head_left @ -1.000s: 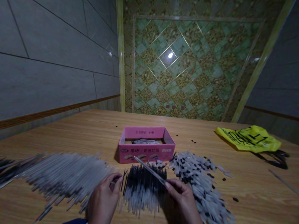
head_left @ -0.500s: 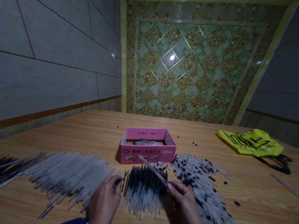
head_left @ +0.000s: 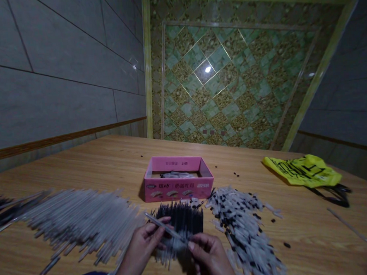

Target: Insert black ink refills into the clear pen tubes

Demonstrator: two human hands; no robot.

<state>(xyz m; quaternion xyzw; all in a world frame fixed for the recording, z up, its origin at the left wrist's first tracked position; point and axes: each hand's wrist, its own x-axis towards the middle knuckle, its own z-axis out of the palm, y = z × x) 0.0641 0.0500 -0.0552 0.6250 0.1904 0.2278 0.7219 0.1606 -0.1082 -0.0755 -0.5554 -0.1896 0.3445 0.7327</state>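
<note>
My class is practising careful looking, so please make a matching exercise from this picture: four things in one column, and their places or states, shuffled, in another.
Things
1. Pink box
2. Yellow bag
3. Slim tube
4. Pile of short pieces

Places or states
A. Held slanting in the left hand, its lower end at the right hand
B. Whitish and black, just right of the right hand
C. Open-topped, beyond the dark-tipped sticks
D. Crumpled, with dark lettering

Pairs: 1-C, 2-D, 3-A, 4-B
</note>
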